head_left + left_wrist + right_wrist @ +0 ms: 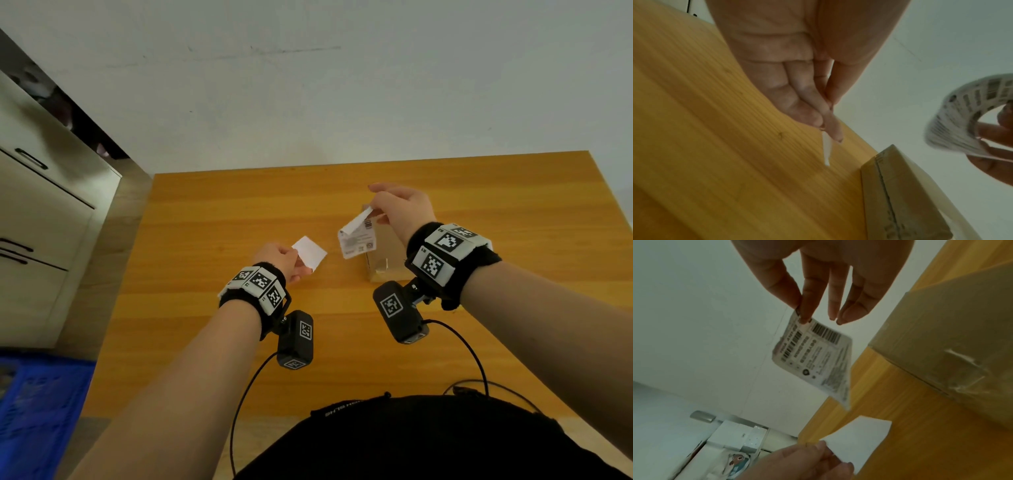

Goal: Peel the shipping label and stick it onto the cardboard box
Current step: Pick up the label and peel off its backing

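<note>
My right hand pinches one corner of the printed shipping label between thumb and forefinger, and the label hangs curled above the near left part of the cardboard box. In the right wrist view the label shows its barcodes, with the other fingers loosely extended. My left hand holds the blank white backing sheet apart from the label, left of the box. The left wrist view shows the backing edge-on between my fingers, and the box on the table.
The box lies on an orange wooden table against a pale wall. A white drawer cabinet stands at the left and a blue crate on the floor. Camera cables trail over the table's near edge.
</note>
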The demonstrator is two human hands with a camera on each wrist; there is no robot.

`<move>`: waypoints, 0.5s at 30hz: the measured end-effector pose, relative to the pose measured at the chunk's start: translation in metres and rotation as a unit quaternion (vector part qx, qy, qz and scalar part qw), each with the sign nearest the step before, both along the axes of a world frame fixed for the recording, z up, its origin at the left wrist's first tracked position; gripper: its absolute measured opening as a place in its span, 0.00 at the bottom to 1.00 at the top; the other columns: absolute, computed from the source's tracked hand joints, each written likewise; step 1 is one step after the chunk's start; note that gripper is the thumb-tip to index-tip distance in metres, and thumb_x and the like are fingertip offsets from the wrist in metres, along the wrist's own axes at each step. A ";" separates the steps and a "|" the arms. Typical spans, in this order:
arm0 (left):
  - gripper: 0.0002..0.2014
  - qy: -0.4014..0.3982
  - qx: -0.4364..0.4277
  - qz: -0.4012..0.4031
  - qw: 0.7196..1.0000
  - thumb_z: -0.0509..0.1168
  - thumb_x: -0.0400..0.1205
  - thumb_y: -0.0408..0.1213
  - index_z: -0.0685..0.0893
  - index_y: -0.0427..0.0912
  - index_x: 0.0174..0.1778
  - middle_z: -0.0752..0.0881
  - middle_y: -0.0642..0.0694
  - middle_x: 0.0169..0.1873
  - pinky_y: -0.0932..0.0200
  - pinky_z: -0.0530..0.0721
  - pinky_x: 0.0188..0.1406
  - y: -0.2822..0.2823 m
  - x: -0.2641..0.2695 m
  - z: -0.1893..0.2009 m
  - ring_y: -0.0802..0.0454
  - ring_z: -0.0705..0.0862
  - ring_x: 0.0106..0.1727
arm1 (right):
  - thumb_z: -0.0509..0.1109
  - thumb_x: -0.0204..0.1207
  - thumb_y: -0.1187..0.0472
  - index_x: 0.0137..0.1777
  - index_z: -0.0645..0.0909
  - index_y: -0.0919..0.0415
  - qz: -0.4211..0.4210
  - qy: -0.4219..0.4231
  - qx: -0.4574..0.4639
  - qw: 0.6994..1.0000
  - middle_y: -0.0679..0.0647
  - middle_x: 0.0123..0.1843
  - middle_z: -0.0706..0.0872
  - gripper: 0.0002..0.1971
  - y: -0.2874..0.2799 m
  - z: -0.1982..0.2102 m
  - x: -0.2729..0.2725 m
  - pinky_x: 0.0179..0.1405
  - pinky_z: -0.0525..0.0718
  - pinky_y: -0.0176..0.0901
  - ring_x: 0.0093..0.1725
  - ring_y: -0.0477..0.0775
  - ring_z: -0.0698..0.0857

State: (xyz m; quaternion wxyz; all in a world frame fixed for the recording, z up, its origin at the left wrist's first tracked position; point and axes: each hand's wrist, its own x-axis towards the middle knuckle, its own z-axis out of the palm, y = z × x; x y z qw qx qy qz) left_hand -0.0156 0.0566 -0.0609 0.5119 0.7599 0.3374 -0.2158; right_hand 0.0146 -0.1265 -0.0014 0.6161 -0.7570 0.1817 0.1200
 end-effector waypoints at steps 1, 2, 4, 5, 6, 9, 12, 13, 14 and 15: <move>0.11 0.000 -0.002 -0.004 1.000 0.58 0.85 0.36 0.78 0.35 0.60 0.86 0.45 0.37 0.59 0.85 0.36 0.001 -0.001 -0.001 0.52 0.87 0.34 | 0.64 0.73 0.69 0.53 0.86 0.71 0.001 0.004 0.006 1.000 0.50 0.55 0.87 0.13 -0.001 0.001 -0.001 0.26 0.79 0.29 0.38 0.46 0.85; 0.12 0.004 0.000 -0.008 1.000 0.58 0.85 0.36 0.78 0.35 0.61 0.86 0.45 0.36 0.58 0.86 0.39 0.001 -0.002 -0.003 0.52 0.86 0.34 | 0.64 0.73 0.68 0.53 0.86 0.68 -0.001 0.011 0.012 1.000 0.50 0.48 0.88 0.13 -0.001 0.002 -0.002 0.21 0.78 0.27 0.32 0.43 0.83; 0.14 0.011 0.028 -0.018 0.999 0.59 0.85 0.37 0.77 0.36 0.64 0.88 0.41 0.45 0.50 0.87 0.52 0.001 -0.004 -0.001 0.47 0.89 0.43 | 0.67 0.73 0.66 0.52 0.86 0.68 -0.004 0.019 0.012 1.000 0.50 0.35 0.85 0.12 -0.004 0.003 -0.003 0.13 0.75 0.24 0.24 0.40 0.79; 0.15 0.013 0.080 -0.047 0.996 0.60 0.84 0.38 0.77 0.37 0.65 0.88 0.39 0.52 0.48 0.85 0.56 0.001 -0.004 0.001 0.43 0.88 0.50 | 0.67 0.73 0.66 0.50 0.86 0.68 -0.001 0.018 0.007 1.000 0.50 0.33 0.83 0.10 -0.005 0.002 -0.004 0.11 0.74 0.23 0.24 0.40 0.78; 0.16 0.011 0.144 -0.084 0.986 0.61 0.83 0.39 0.76 0.38 0.65 0.86 0.39 0.57 0.49 0.84 0.58 0.001 -0.004 0.003 0.42 0.87 0.56 | 0.67 0.73 0.66 0.47 0.86 0.67 0.003 0.014 0.000 1.000 0.50 0.32 0.82 0.08 -0.006 0.002 -0.004 0.11 0.73 0.22 0.24 0.41 0.78; 0.14 -0.068 0.210 -0.151 0.964 0.60 0.83 0.42 0.78 0.39 0.62 0.83 0.42 0.61 0.53 0.79 0.58 -0.007 -0.005 0.015 0.43 0.82 0.62 | 0.67 0.75 0.64 0.37 0.83 0.62 0.017 0.009 -0.018 1.000 0.49 0.29 0.81 0.06 -0.007 0.001 -0.004 0.17 0.76 0.24 0.24 0.40 0.77; 0.06 -0.137 0.117 -0.178 0.967 0.60 0.83 0.42 0.79 0.44 0.48 0.86 0.45 0.51 0.52 0.81 0.60 -0.025 -0.004 0.026 0.46 0.85 0.59 | 0.68 0.75 0.62 0.27 0.79 0.58 0.025 0.017 -0.029 0.999 0.48 0.29 0.83 0.14 -0.008 -0.004 -0.004 0.33 0.80 0.32 0.32 0.45 0.81; 0.05 -0.147 0.089 -0.180 0.969 0.61 0.82 0.42 0.79 0.47 0.43 0.87 0.46 0.49 0.50 0.83 0.61 -0.031 -0.004 0.030 0.47 0.85 0.57 | 0.68 0.75 0.61 0.27 0.79 0.57 0.023 0.021 -0.026 0.999 0.49 0.31 0.84 0.14 -0.009 -0.005 -0.004 0.40 0.83 0.37 0.36 0.48 0.82; 0.06 -0.155 0.067 -0.179 0.969 0.62 0.82 0.42 0.78 0.49 0.39 0.87 0.48 0.47 0.47 0.83 0.61 -0.037 -0.002 0.033 0.47 0.85 0.56 | 0.69 0.75 0.61 0.28 0.80 0.57 0.021 0.025 -0.021 0.999 0.51 0.33 0.85 0.13 -0.011 -0.006 -0.004 0.47 0.84 0.42 0.40 0.50 0.83; 0.08 -0.163 0.047 -0.176 0.970 0.64 0.80 0.41 0.77 0.51 0.35 0.86 0.50 0.44 0.46 0.84 0.61 -0.042 -0.001 0.036 0.47 0.85 0.54 | 0.69 0.75 0.60 0.29 0.81 0.57 0.019 0.030 -0.014 0.999 0.51 0.34 0.85 0.13 -0.012 -0.006 -0.005 0.50 0.84 0.44 0.41 0.51 0.84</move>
